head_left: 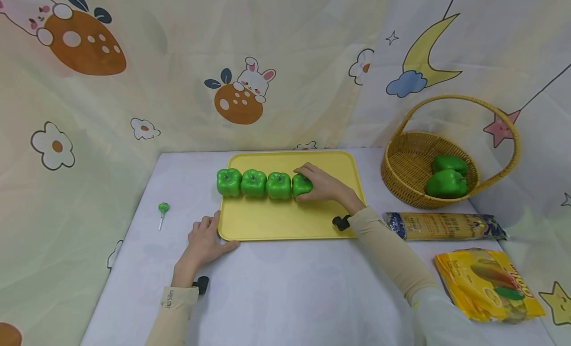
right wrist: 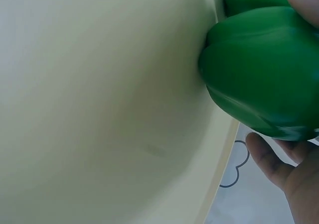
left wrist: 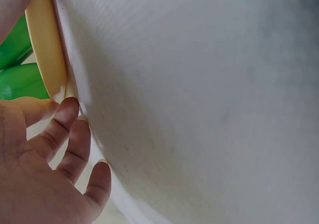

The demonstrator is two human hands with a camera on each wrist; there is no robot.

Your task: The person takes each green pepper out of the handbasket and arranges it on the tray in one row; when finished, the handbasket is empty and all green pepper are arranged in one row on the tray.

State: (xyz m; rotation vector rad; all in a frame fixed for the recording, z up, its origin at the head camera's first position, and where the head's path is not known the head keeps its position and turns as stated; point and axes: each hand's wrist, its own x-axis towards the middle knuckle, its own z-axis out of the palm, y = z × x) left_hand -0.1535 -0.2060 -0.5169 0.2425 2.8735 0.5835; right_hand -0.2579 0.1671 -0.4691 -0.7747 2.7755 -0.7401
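Beige fabric sleeves [head_left: 171,311] lie nearest us. Our left hand [head_left: 204,242], fingers spread, touches the yellow rectangular tray [head_left: 276,219] at its near left corner; our right hand [head_left: 324,186] curls round the row's rightmost glossy green bell pepper [head_left: 301,186]. We'd best grip lightly, without nudging the neighbouring pepper [head_left: 279,186]. Lettering on the yellow mango-printed bag [head_left: 484,284] is partly illegible.

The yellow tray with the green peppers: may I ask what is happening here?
A person's right hand grips the rightmost green pepper in a row of four on the yellow tray. The left hand touches the tray's near-left corner. Two more green peppers lie in the wicker basket at the right.
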